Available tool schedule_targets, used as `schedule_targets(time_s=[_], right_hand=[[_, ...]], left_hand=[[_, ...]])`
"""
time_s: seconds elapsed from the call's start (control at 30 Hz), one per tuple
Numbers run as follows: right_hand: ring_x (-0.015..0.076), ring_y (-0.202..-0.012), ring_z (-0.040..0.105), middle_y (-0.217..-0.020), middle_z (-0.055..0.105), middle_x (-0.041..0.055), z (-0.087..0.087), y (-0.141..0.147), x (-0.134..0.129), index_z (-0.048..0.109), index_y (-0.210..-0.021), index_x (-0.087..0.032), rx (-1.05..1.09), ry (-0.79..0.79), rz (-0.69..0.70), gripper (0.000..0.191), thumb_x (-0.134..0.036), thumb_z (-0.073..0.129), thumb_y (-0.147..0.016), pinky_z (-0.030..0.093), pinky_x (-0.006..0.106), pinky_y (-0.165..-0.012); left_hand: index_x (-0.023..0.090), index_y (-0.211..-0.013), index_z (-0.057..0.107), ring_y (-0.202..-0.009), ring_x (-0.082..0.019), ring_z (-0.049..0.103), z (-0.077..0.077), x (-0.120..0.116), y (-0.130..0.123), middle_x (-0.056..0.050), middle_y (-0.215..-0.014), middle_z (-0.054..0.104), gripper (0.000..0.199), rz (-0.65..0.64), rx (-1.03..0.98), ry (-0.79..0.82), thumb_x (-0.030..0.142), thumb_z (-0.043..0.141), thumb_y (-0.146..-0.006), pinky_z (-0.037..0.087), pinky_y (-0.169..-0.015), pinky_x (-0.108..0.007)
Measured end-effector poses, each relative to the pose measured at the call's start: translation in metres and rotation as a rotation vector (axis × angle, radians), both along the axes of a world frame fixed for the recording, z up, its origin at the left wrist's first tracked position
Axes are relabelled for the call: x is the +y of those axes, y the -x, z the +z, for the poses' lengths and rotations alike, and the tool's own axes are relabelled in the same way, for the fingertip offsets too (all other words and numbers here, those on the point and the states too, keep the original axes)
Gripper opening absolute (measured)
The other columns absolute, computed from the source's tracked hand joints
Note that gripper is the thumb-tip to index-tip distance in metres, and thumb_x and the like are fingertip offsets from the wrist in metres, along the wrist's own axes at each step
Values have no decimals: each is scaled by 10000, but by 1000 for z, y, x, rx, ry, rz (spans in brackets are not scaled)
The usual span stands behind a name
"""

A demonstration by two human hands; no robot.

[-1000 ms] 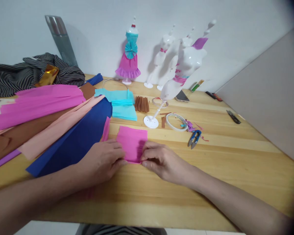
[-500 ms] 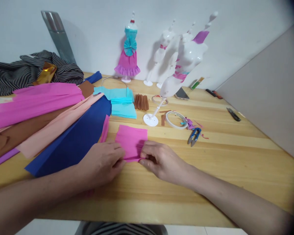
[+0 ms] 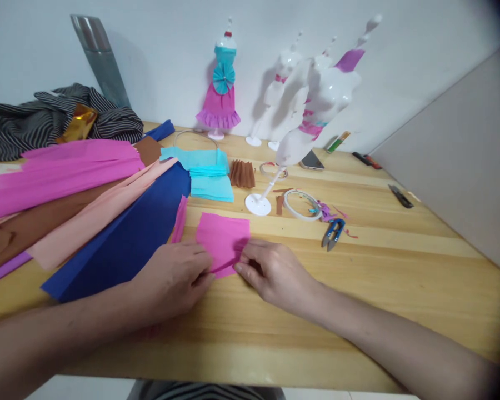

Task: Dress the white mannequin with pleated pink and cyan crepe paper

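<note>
A small square of pink crepe paper (image 3: 223,239) lies flat on the wooden table, with a fold running along its near edge. My left hand (image 3: 177,278) grips the paper's near left corner, fingers curled and thumb against the edge. On the near right corner, my right hand (image 3: 273,272) pinches the same paper between thumb and fingers. Just beyond the paper stands a white mannequin (image 3: 294,147) on a round base, leaning to the right. A narrow pink strip (image 3: 180,219) lies to the left of the paper, partly behind my left hand.
Sheets of blue paper (image 3: 120,239), brown, peach and pink paper fan out at left. Turquoise paper (image 3: 210,186) and pleated brown paper (image 3: 242,174) lie beyond. Thread snips (image 3: 333,233), a tape roll (image 3: 303,216) and a knife (image 3: 400,196) are at right. A dressed mannequin (image 3: 220,100) stands by the wall.
The near edge of the pink paper has shifted in my fingers, and its fold now slants upward to the right. Both hands keep nearly the same place; the view has moved slightly.
</note>
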State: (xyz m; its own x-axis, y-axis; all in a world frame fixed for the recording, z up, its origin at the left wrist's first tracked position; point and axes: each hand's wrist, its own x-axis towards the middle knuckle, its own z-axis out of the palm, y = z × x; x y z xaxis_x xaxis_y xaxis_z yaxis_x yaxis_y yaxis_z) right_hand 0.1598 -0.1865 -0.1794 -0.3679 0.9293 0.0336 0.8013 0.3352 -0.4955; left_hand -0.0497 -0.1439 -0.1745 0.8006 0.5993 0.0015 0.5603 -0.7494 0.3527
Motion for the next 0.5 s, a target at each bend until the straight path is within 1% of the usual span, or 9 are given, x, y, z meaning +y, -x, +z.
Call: schedule_targets(time_s=[0.13, 0.33, 0.5], right_hand=[[118, -572, 460, -646, 533, 8, -1, 2, 1, 497, -661, -166, -12, -18, -35, 183, -182, 550, -836, 283, 233, -544], [102, -549, 444, -623, 522, -19, 3, -2, 1, 528, -669, -168, 98, 23, -29, 121, -93, 572, -754, 277, 215, -525], [103, -545, 440, -627, 517, -15, 0, -3, 1, 514, -673, -170, 75, 1, -22, 129, -95, 553, -771, 277, 220, -522]], left_hand=[[168, -613, 466, -628, -141, 487, -1, 0, -1, -5, -659, 524, 225, 3, -3, -10, 186, 446, -836, 288, -574, -258], [168, -607, 476, -612, -136, 488, -1, 1, -1, -2, -641, 528, 225, -4, -18, -19, 170, 434, -829, 289, -564, -251], [169, -600, 476, -605, -131, 484, -1, 1, -1, 0, -633, 523, 236, -10, -25, -29, 172, 427, -831, 292, -561, -245]])
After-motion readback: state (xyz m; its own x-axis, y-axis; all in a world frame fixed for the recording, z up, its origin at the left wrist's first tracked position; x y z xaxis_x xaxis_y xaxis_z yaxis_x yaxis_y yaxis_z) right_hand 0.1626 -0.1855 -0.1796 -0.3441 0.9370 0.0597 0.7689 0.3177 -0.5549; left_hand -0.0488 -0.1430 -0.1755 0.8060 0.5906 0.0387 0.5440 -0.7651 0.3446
